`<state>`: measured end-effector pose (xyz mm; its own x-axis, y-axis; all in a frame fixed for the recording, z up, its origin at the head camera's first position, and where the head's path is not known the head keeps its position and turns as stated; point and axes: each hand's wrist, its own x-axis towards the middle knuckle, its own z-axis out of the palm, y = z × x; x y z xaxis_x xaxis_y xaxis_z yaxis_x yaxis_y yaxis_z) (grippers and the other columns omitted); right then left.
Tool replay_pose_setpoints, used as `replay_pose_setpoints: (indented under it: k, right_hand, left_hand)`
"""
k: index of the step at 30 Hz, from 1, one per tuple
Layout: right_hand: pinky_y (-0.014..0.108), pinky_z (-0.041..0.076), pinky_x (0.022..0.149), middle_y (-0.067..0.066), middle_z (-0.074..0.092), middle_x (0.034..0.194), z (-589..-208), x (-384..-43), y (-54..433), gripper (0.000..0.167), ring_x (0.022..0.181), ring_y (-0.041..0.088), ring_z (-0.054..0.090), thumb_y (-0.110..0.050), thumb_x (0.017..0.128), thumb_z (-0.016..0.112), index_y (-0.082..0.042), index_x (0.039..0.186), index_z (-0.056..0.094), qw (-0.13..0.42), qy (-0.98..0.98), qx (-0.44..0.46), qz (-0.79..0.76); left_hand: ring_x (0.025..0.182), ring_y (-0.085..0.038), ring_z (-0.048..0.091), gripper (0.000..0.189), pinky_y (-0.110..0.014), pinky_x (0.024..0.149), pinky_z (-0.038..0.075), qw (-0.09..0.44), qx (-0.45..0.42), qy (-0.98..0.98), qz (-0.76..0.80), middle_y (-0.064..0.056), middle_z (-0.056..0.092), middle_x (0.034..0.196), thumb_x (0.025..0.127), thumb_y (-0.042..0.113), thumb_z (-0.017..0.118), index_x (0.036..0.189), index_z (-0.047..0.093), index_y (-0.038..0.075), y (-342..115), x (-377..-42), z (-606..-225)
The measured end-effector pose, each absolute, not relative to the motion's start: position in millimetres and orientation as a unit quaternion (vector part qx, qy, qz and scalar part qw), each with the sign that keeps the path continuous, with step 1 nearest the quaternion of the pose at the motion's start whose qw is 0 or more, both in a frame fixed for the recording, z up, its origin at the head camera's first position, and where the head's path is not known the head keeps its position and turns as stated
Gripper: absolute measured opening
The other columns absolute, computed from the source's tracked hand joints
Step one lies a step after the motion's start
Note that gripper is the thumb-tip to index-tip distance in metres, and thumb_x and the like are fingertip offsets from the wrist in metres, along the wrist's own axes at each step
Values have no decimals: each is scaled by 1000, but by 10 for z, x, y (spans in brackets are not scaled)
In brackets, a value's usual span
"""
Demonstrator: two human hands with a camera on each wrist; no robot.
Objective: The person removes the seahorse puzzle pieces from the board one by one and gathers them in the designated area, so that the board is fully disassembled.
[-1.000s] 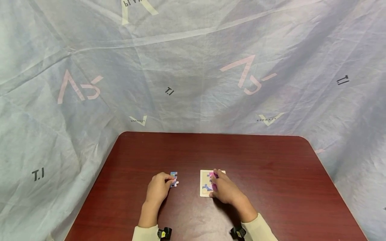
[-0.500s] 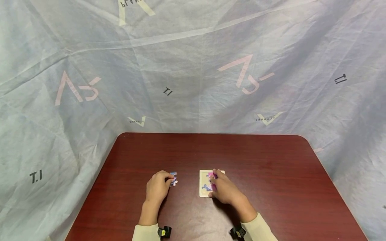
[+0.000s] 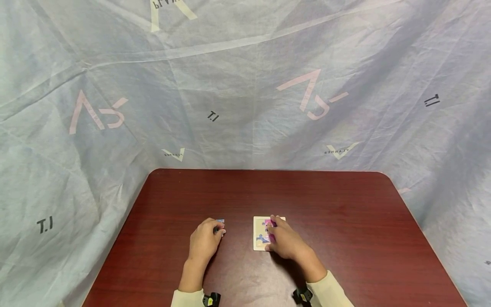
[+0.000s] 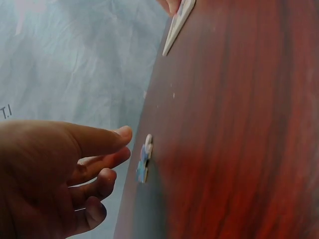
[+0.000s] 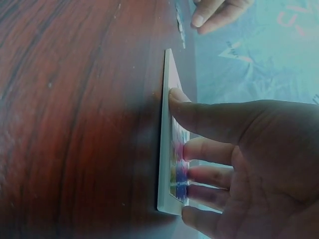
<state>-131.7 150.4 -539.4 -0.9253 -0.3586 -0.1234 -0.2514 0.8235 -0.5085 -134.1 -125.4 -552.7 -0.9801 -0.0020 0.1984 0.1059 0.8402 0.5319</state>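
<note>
My left hand [image 3: 202,242] hovers over blue jigsaw pieces [image 3: 221,221] left of the middle, covering most of them in the head view. The left wrist view has its thumb and loosely bent fingers close above the jigsaw pieces [image 4: 144,159], with nothing visible between them. To the right, a cream-framed puzzle board [image 3: 257,246] lies flat, with pink and blue pieces fitted inside. My right hand [image 3: 287,242] rests on its right half, fingers spread over the picture. In the right wrist view the thumb touches the puzzle board [image 5: 164,149] at its frame.
A dark red wooden table [image 3: 345,238] bears everything. Pale grey cloth [image 3: 245,98] with printed letters hangs behind it and at both sides. A black wrist camera [image 3: 212,299] sits at the left cuff, another wrist camera [image 3: 303,296] at the right.
The left hand has shifted slightly right, over the loose pieces, hiding more of them. The right hand stays on the puzzle board.
</note>
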Motion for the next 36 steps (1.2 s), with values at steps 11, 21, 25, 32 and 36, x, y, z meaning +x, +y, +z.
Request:
replay_pose_setpoints:
  k: [11, 21, 25, 32, 36]
  right_hand:
    - [56, 35, 125, 32, 46, 159, -5354, -1322, 1504, 53, 152, 50, 40, -14, 90, 83, 8, 135, 66, 98, 952, -173, -234]
    - [55, 39, 123, 31, 49, 157, -5343, -1327, 1491, 50, 149, 49, 45, -13, 90, 83, 7, 134, 68, 90, 955, -174, -222]
    - [54, 42, 121, 30, 51, 155, -5348, -1330, 1487, 49, 146, 47, 48, -13, 89, 84, 6, 131, 69, 85, 957, -175, -217]
    - [53, 46, 117, 29, 53, 151, -5357, -1343, 1484, 46, 141, 46, 53, -13, 87, 85, 5, 127, 71, 74, 958, -183, -210]
    - [53, 47, 116, 28, 53, 152, -5356, -1343, 1485, 47, 142, 46, 52, -13, 88, 85, 4, 128, 71, 78, 958, -178, -210]
  left_hand:
    - [107, -26, 77, 12, -47, 81, 62, 94, -75, -953, -277, -5, 78, 112, 88, 20, 86, 98, 81, 18, -1022, -1240, -5498]
    - [94, -19, 75, 13, -41, 78, 61, 61, -109, -949, -290, 3, 77, 101, 90, 21, 84, 101, 81, 16, -844, -1204, -5462]
    - [92, -17, 74, 13, -39, 76, 59, 52, -121, -947, -294, 3, 76, 100, 90, 22, 84, 102, 81, 15, -776, -1199, -5448]
    - [89, -14, 72, 15, -38, 78, 59, 40, -140, -946, -289, 3, 75, 101, 90, 21, 84, 103, 81, 14, -664, -1190, -5427]
    - [88, -13, 72, 15, -36, 77, 59, 39, -155, -945, -287, 3, 74, 101, 90, 21, 84, 103, 81, 14, -600, -1186, -5429]
